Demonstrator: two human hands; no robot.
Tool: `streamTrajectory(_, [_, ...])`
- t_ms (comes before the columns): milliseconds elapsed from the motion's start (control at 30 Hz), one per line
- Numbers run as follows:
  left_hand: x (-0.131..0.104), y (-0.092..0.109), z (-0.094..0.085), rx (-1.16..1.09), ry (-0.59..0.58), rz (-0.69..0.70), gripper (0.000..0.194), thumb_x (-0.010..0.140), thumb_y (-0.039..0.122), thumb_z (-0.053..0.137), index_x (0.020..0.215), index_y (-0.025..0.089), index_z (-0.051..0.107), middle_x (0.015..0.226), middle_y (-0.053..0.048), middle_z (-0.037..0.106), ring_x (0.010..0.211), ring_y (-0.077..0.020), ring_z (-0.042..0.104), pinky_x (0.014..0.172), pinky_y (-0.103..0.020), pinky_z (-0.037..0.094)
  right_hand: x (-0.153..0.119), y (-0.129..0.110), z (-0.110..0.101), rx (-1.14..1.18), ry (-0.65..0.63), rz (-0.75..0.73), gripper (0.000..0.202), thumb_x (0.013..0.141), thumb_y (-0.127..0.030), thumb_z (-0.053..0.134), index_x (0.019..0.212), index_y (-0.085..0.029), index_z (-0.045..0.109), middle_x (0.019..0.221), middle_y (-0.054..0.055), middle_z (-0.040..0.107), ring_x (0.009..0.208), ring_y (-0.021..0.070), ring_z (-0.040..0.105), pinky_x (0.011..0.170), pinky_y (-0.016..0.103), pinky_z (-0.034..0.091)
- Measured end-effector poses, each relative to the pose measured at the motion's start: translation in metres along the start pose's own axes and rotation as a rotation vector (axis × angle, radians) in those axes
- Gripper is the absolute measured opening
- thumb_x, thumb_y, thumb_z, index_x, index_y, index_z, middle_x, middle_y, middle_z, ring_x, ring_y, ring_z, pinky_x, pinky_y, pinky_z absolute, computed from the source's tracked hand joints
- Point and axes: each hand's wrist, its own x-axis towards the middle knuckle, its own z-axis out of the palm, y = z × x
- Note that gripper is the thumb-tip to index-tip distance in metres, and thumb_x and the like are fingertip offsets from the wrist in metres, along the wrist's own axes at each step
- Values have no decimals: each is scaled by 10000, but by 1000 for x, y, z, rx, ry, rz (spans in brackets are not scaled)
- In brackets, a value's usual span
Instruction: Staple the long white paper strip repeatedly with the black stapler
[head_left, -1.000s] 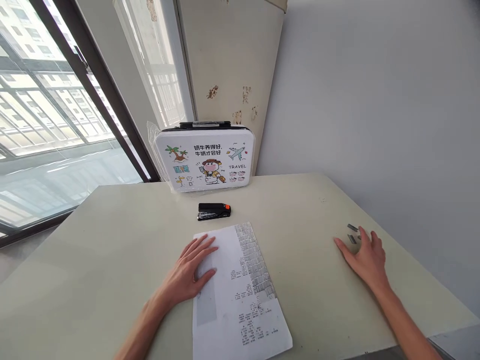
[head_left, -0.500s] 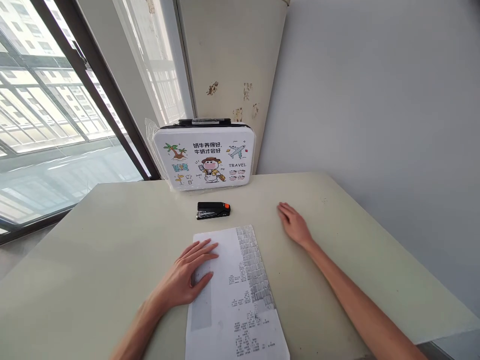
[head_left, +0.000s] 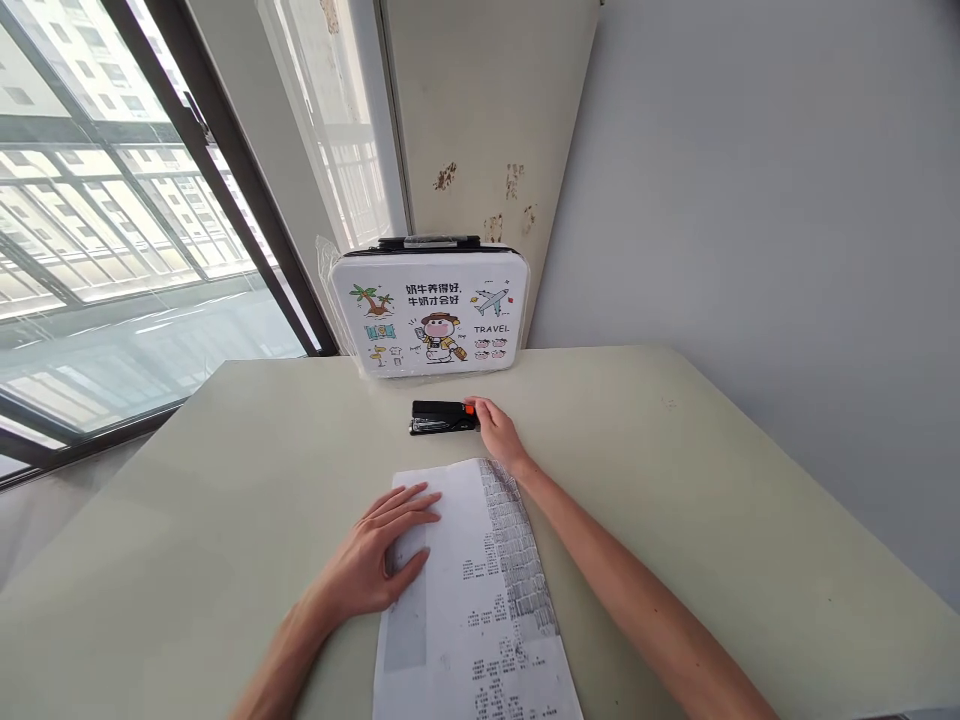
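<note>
Printed paper sheets (head_left: pixel 457 600) lie on the pale table, running off the bottom of the view. My left hand (head_left: pixel 375 550) rests on their left edge, palm down with fingers spread, holding nothing. Just beyond the paper lies a black stapler (head_left: pixel 441 417) with an orange patch at its right end. The fingers of my right hand (head_left: pixel 496 430) are closed round that right end. My right forearm reaches across the table to the right of the paper.
A white case (head_left: pixel 431 315) with cartoon prints and a black handle, partly in clear plastic, stands at the back of the table (head_left: pixel 645 500). Behind it is a stained pale panel (head_left: pixel 487 100). A grey wall is on the right, a dark-framed window on the left.
My right hand has moved left from the bare table to the stapler and closed on its right end. My left hand stays on the paper. The view has shifted slightly.
</note>
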Motion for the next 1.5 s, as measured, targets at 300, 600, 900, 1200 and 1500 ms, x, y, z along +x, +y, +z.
streamTrajectory(300, [-1,-3,1,-7,2,-24,377,977,263,588,1351,303,605,1557,-15,561,1502,-268,447,1259,-535,366,-2,-7,-5,-18,-187,-21,462,844,-328,731,1296,-260,661,1262,50,731,1157,246,666,1057,397,488])
streamTrajectory(600, [0,-1,-1,-17,15,-41,395,954,263,607,1346,315,628,1536,-9,583,1489,-290,464,1251,-551,371,22,-13,24,-16,-342,-63,342,854,-333,718,1183,-257,669,1027,7,757,958,230,691,897,357,530])
streamTrajectory(900, [1,-1,-2,-15,23,-42,356,958,255,596,1309,292,641,1514,-25,605,1484,-277,473,1253,-530,374,28,-25,57,21,-326,-81,308,842,-351,723,1130,-251,684,985,-5,742,928,212,664,896,334,522])
streamTrajectory(1200, [1,-4,2,-10,46,-56,320,988,328,627,1306,296,650,1508,-32,610,1509,-296,433,1222,-531,416,16,-35,-19,87,-186,-72,415,886,-511,698,1217,-259,683,1110,20,730,1044,223,673,946,341,534])
streamTrajectory(1500, [5,-12,4,56,89,-85,335,1041,419,569,1345,305,650,1542,-11,579,1542,-312,372,1244,-570,368,-75,-23,-153,-55,-104,111,471,881,-587,714,1208,-247,697,1083,43,731,1037,251,671,948,372,527])
